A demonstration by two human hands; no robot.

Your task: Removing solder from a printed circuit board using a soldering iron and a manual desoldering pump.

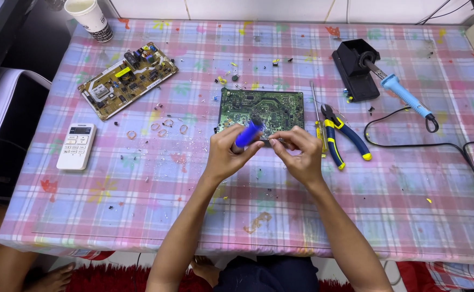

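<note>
Plaid cloth covers the tabletop [139, 216], where the left hand [227, 153] is curled tight around one blue-handled tool [249, 133] and the right hand [300, 153] pinches something small at its tip, too tiny to make out. Just beyond lies one green circuit board [262, 110], with one pair of pliers [341, 136] and one white remote [77, 146] to the sides. Farther back sit a second, yellowish board [127, 79], one soldering iron [404, 96] and one paper cup [91, 18].
</note>
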